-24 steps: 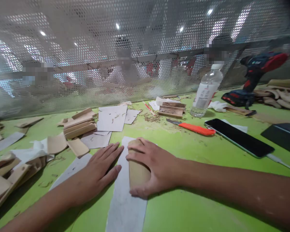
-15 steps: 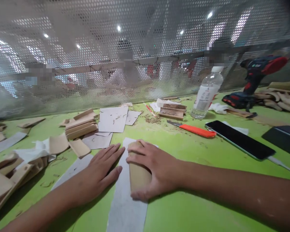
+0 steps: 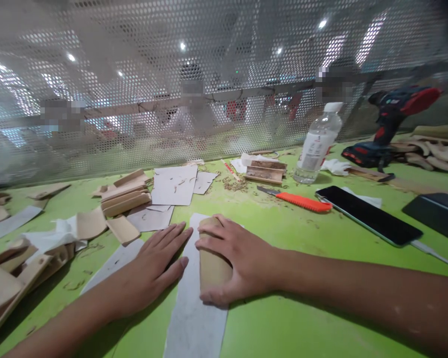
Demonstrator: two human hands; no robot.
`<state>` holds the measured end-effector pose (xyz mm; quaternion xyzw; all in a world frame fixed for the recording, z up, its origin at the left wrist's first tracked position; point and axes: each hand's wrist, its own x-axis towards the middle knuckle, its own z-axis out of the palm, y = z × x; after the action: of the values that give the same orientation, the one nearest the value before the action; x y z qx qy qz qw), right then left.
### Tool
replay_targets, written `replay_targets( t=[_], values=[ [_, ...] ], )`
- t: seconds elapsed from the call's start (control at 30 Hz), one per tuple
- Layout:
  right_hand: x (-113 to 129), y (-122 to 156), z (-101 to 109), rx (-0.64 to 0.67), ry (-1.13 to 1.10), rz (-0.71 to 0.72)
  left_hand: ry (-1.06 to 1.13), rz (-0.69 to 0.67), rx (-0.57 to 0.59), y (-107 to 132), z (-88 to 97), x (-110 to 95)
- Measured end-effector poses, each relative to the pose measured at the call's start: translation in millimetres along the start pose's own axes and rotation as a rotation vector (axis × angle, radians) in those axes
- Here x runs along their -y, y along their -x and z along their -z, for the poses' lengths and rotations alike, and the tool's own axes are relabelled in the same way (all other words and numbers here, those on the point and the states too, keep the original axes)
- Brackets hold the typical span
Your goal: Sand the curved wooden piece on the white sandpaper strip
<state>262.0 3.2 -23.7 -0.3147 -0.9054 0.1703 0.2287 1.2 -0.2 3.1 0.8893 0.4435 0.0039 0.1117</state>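
Note:
A curved, pale piece of bamboo [image 3: 213, 266] lies lengthwise on a light grey strip of paper [image 3: 196, 318], which looks like sandpaper. My right hand [image 3: 235, 258] is wrapped over the bamboo from the right, fingers across its far part and thumb at its near end. Flat beside it rests my left hand [image 3: 164, 258], fingers stretched out, with fingertips and thumb on the strip's left edge. Nothing is held in the left hand. Under the left wrist another grey sheet [image 3: 112, 263] shows in part. The underside of the bamboo is hidden.
Cut bamboo pieces [image 3: 125, 194] and paper sheets [image 3: 174, 184] lie at the left and back. An orange utility knife [image 3: 302, 201], a phone [image 3: 369, 214], a water bottle [image 3: 317, 146] and a cordless drill [image 3: 392, 124] stand or lie to the right. A perforated screen [image 3: 153, 124] closes the back.

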Motion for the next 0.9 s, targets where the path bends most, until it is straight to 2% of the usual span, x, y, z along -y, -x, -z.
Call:
replay_targets(
  t=[0.13, 0.47, 0.63, 0.77, 0.9],
  values=[
    [-0.8, 0.6, 3.1, 0.020, -0.024, 0.133, 0.007, 0.036, 0.036, -0.6, 0.1, -0.8],
    [-2.5, -1.2, 1.3, 0.014, -0.097, 0.332, -0.008, -0.006, -0.024, 1.9, -5.3, 5.4],
    [-1.3, -1.3, 1.6, 0.013, -0.091, 0.313, 0.007, 0.033, 0.022, 0.6, -4.1, 2.4],
    [-0.1, -1.5, 1.9, 0.025, -0.081, 0.240, 0.012, 0.042, 0.028, 0.8, -3.4, 2.0],
    [0.1, -1.6, 0.1, -0.017, -0.058, 0.172, 0.014, 0.037, 0.031, 0.2, -1.5, 0.1]
  ],
)
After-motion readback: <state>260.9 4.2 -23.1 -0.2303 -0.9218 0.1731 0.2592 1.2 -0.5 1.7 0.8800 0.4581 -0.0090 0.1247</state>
